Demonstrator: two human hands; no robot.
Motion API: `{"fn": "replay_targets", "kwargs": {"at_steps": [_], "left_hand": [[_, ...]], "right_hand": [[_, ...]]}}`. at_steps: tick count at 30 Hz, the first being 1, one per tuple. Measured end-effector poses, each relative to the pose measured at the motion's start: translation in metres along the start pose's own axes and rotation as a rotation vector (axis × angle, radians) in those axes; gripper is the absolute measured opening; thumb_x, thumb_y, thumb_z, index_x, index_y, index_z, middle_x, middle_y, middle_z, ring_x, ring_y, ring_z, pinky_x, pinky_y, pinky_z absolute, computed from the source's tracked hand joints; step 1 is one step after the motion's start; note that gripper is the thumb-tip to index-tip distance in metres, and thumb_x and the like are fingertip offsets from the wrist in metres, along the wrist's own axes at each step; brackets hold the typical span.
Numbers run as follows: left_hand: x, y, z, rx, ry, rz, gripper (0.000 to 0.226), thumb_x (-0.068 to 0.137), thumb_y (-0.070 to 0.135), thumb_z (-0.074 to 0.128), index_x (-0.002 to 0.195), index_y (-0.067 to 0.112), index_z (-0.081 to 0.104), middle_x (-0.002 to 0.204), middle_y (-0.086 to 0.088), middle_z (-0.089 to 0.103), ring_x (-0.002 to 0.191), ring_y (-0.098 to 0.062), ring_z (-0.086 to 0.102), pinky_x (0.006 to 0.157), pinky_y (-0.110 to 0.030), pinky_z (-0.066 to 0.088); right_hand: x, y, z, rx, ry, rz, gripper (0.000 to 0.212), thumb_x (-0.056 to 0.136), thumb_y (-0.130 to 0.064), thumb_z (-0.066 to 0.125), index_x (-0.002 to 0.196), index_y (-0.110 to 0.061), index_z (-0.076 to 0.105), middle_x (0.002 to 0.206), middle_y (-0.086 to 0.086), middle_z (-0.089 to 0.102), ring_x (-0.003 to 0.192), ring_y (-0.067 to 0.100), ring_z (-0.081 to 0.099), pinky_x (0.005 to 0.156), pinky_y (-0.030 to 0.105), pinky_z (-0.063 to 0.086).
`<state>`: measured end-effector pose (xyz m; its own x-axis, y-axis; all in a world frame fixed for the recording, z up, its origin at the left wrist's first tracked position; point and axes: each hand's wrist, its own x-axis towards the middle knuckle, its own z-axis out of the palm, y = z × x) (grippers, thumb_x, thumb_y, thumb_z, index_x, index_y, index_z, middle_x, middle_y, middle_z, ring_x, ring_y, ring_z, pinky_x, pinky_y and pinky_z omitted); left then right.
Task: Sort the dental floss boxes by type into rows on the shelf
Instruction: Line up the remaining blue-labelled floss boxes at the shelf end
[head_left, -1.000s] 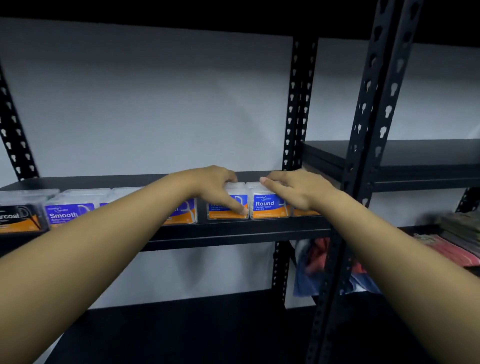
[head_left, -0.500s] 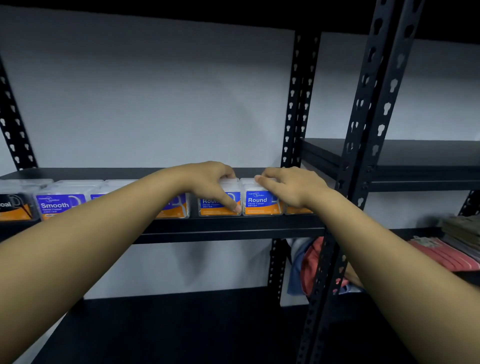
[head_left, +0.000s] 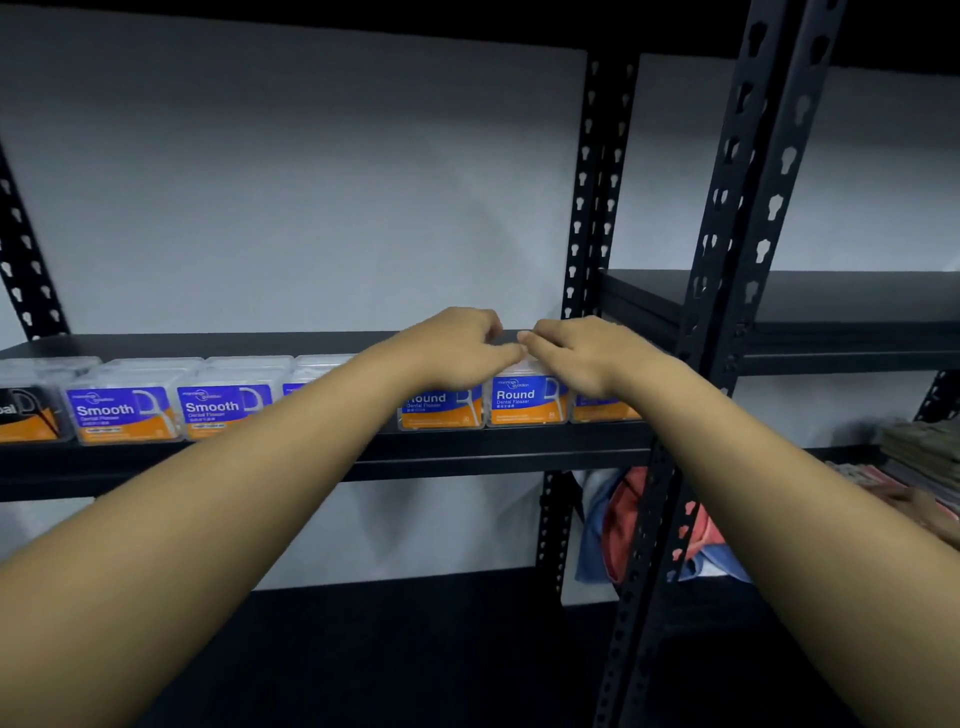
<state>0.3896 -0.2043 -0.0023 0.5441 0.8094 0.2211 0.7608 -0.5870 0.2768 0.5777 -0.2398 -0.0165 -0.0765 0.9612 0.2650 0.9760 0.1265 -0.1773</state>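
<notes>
Black shelf (head_left: 467, 452): Smooth boxes (head_left: 171, 410) left, Round boxes (head_left: 524, 400) right, labels outward for sorting. I rest left hand (head_left: 457, 348) and right hand (head_left: 587, 353) atop the Rounds, fingers curled, tips meeting, apparently squaring the row.

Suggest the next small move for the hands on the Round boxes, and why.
Probably draw both hands back off the row. The left hand and right hand rest on top of Round boxes already lined up at the shelf front, right of the Smooth boxes.

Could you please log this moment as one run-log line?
left hand on Round box | right hand on next Round box | Smooth boxes further left
</notes>
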Motion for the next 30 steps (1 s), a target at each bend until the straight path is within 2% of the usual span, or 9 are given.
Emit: {"fn": "replay_targets", "kwargs": {"at_steps": [3,7,18,22,24,26,28,30], "left_hand": [[0.002,0.0,0.015,0.07,0.045,-0.035,0.048,0.102,0.052,0.04,0.127,0.016,0.06,0.125,-0.007,0.067,0.106,-0.023,0.065,0.087,-0.038,0.056],[0.005,-0.003,0.025,0.146,0.085,-0.023,0.046,0.104,0.047,0.032,0.121,0.016,0.061,0.122,-0.008,0.068,0.103,-0.024,0.066,0.083,-0.035,0.054],[0.007,-0.003,0.027,0.121,0.071,-0.022,0.046,0.105,0.048,0.035,0.127,0.015,0.058,0.123,-0.009,0.067,0.104,-0.022,0.067,0.087,-0.037,0.058],[0.006,-0.001,0.024,0.134,0.048,-0.015,0.046,0.105,0.047,0.034,0.126,0.014,0.058,0.124,-0.009,0.067,0.104,-0.022,0.066,0.083,-0.034,0.056],[0.007,0.0,0.022,0.14,0.015,-0.024,0.047,0.105,0.048,0.034,0.128,0.014,0.057,0.125,-0.009,0.066,0.105,-0.022,0.065,0.083,-0.034,0.055],[0.008,-0.001,0.018,0.168,0.008,-0.037,0.049,0.104,0.049,0.033,0.128,0.014,0.058,0.126,-0.009,0.065,0.107,-0.024,0.064,0.085,-0.036,0.054],[0.008,-0.002,0.012,0.188,0.029,-0.039,0.052,0.101,0.054,0.031,0.124,0.017,0.06,0.122,-0.009,0.067,0.103,-0.025,0.064,0.086,-0.038,0.053],[0.009,-0.009,0.001,0.172,0.038,-0.049,0.053,0.099,0.056,0.033,0.121,0.018,0.063,0.119,-0.008,0.069,0.1,-0.025,0.065,0.087,-0.04,0.054]], "right_hand": [[0.001,-0.001,0.002,-0.002,-0.028,0.02,0.049,0.106,-0.056,0.027,0.122,-0.025,0.06,0.12,0.004,0.07,0.106,0.021,0.064,0.086,0.039,0.051],[0.003,0.002,0.009,-0.033,-0.023,0.025,0.032,0.107,-0.051,0.028,0.104,-0.03,0.052,0.118,0.005,0.07,0.102,0.02,0.064,0.077,0.034,0.048],[-0.001,-0.003,0.01,-0.118,0.014,0.033,0.038,0.108,-0.048,0.026,0.109,-0.024,0.055,0.12,0.006,0.069,0.1,0.022,0.063,0.059,0.028,0.034],[-0.003,-0.006,0.008,-0.107,-0.004,0.045,0.035,0.108,-0.047,0.025,0.103,-0.025,0.052,0.119,0.006,0.068,0.095,0.021,0.058,0.063,0.031,0.036],[-0.001,-0.007,0.005,-0.072,-0.052,0.054,0.033,0.109,-0.045,0.027,0.102,-0.025,0.051,0.118,0.006,0.067,0.101,0.022,0.06,0.073,0.033,0.04],[0.003,-0.009,0.0,-0.043,-0.125,0.084,0.038,0.108,-0.046,0.028,0.111,-0.022,0.056,0.123,0.007,0.067,0.11,0.025,0.062,0.083,0.035,0.045],[0.007,-0.013,-0.006,-0.063,-0.167,0.11,0.048,0.107,-0.049,0.027,0.128,-0.02,0.059,0.132,0.008,0.065,0.115,0.025,0.061,0.093,0.038,0.049],[0.013,-0.018,-0.011,-0.097,-0.154,0.112,0.052,0.106,-0.053,0.028,0.133,-0.021,0.058,0.134,0.008,0.064,0.112,0.024,0.061,0.094,0.04,0.048]]}}
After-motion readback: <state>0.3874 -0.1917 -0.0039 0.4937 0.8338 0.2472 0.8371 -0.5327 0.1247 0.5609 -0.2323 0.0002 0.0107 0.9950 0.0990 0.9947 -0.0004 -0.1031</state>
